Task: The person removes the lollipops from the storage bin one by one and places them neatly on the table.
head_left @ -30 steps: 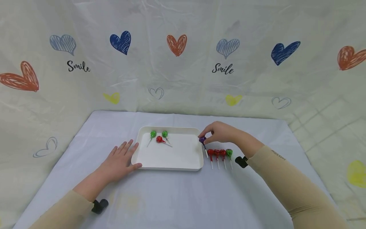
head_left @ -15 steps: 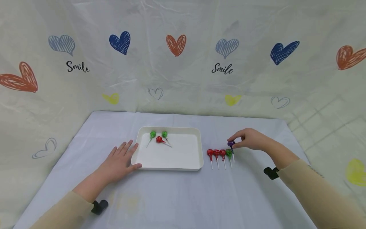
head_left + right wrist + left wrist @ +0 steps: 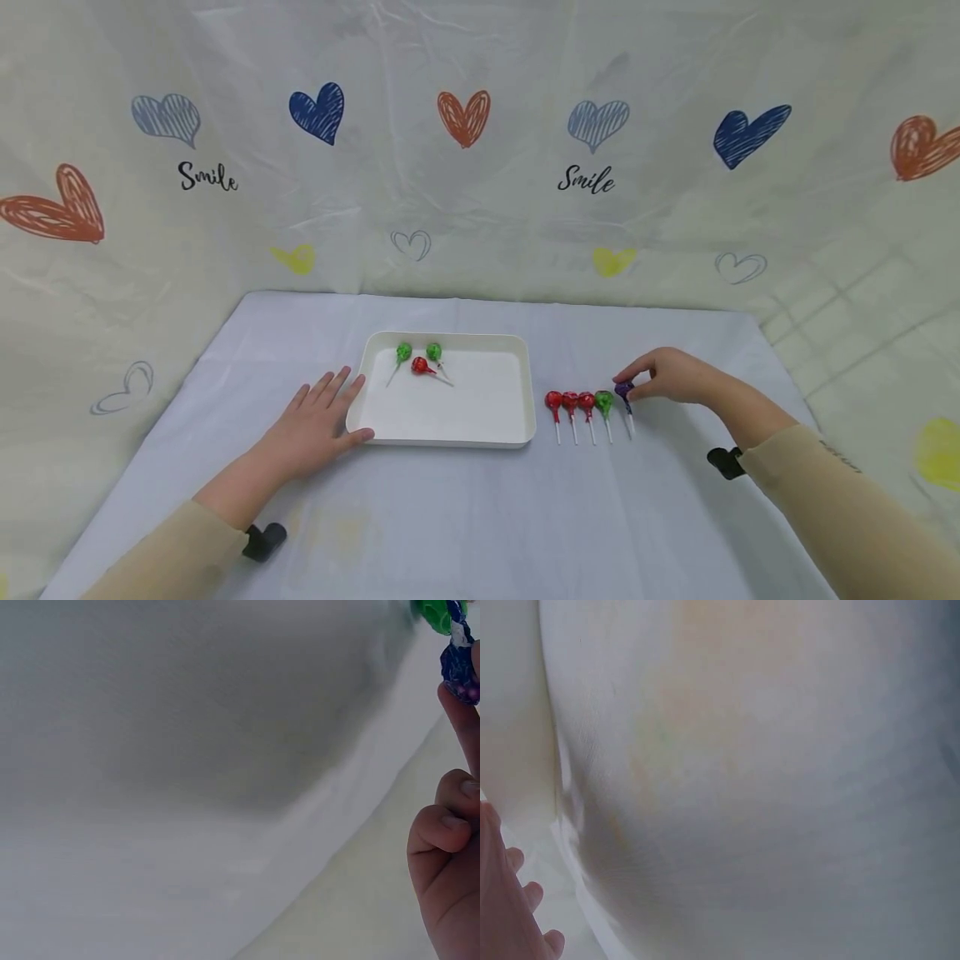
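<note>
Between thumb and index finger, my right hand (image 3: 673,377) pinches the head of a purple lollipop (image 3: 624,389), its white stick pointing toward me. In the right wrist view the purple wrapper (image 3: 459,669) shows at the fingertips. Just left of it lies a green lollipop (image 3: 603,402), the end of a row with three red lollipops (image 3: 570,401). My left hand (image 3: 315,423) lies with fingers spread at the left edge of a white tray (image 3: 465,417), the thumb on its near corner. Inside the tray are two green lollipops (image 3: 403,353) and one red lollipop (image 3: 420,366).
A white cloth (image 3: 465,517) covers the table. Behind it hangs a pale sheet (image 3: 510,208) printed with hearts and "Smile". Black wrist cameras (image 3: 264,542) sit at both sleeves.
My right hand has carried the purple lollipop from the tray's right edge, past the row, to the right end beside the green one. The left hand has stayed on the tray.
</note>
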Demonstrator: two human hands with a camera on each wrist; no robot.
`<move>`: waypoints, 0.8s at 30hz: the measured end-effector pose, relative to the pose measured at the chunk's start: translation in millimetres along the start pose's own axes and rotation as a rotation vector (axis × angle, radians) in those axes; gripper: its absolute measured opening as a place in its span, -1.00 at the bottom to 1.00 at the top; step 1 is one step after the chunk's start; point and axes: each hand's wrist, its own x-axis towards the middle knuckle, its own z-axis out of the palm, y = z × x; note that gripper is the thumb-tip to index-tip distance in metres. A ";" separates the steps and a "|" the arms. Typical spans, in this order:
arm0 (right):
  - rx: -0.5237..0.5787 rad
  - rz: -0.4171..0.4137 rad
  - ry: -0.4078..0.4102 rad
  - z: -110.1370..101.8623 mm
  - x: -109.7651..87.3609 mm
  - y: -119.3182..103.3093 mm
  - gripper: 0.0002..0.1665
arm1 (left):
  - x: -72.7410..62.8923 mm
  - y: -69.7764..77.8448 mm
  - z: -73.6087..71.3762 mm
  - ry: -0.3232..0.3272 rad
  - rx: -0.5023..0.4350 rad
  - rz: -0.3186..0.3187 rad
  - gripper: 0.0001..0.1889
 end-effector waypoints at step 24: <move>-0.034 -0.005 -0.011 13.6 8.5 14.0 -0.63 | -0.6 0.9 -0.5 0.000 -0.010 0.004 -0.01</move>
